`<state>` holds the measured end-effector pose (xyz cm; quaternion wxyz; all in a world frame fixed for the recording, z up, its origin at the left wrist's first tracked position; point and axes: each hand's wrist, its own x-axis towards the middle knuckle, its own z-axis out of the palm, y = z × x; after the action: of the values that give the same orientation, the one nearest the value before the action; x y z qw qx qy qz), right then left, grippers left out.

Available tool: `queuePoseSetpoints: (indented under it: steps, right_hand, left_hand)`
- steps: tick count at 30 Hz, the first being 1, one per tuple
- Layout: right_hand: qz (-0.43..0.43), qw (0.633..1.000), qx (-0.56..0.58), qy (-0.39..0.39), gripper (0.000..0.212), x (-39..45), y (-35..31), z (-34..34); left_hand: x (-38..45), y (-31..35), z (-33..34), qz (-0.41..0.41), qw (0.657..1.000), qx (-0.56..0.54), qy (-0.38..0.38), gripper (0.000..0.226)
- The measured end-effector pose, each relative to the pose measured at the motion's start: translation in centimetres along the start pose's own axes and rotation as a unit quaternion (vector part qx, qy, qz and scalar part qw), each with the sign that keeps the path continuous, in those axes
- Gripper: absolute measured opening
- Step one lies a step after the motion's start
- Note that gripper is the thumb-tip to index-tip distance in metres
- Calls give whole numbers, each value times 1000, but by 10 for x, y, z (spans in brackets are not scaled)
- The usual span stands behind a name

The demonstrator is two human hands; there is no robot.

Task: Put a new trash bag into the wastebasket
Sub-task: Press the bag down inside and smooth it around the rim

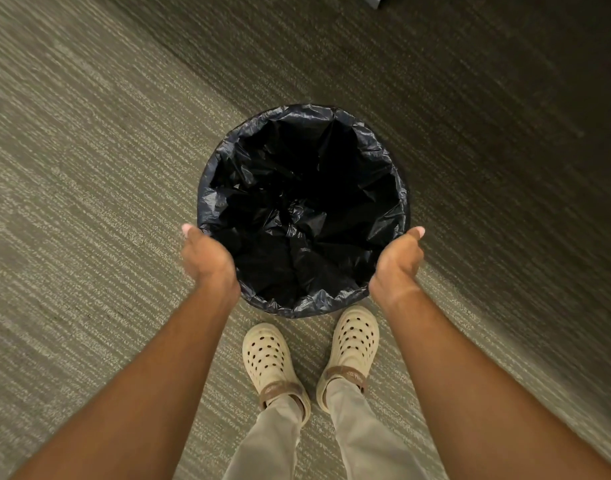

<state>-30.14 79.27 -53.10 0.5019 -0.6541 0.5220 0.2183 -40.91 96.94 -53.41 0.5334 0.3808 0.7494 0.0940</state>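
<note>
A round wastebasket [407,216] stands on the carpet in front of my feet, seen from straight above. A black trash bag [297,209] lines its inside, and the bag's edge is folded over the rim all the way round. My left hand [207,259] grips the rim at the near left, fingers hidden under the edge. At the near right of the rim sits my right hand [397,261], thumb pointing up. Both hands press against the bag-covered rim. The basket's outer wall is almost fully hidden.
Grey striped carpet [89,168] spreads all around, darker toward the upper right. My two feet in cream clogs [267,362] stand just behind the basket. A dark object's corner [375,0] shows at the top edge.
</note>
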Motion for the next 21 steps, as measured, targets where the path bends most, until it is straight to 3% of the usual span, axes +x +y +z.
queuePoseSetpoints:
  steps: [4,8,12,14,16,18,21]
  right_hand:
    - [-26,1000,3,4,67,8,7,3]
    - [-45,999,2,-5,55,12,9,1]
    - [-37,998,-29,-28,69,11,5,-7]
    - [-52,997,-31,-49,60,6,1,-16]
    - [-89,991,-64,-79,38,0,-2,-27]
    - [-118,980,-114,-112,15,-5,-5,-34]
    - [-129,969,-150,-146,26,-6,-8,-38]
  left_hand:
    - [-5,-4,7,27,996,25,76,59]
    - [-8,-4,8,36,995,33,81,56]
    - [-9,1,-1,52,995,72,52,54]
    - [-6,4,-10,112,987,102,45,42]
    - [-3,10,-20,181,974,136,29,27]
    - [-3,17,-26,221,958,181,-22,31]
    - [-9,28,-24,216,954,195,-71,37]
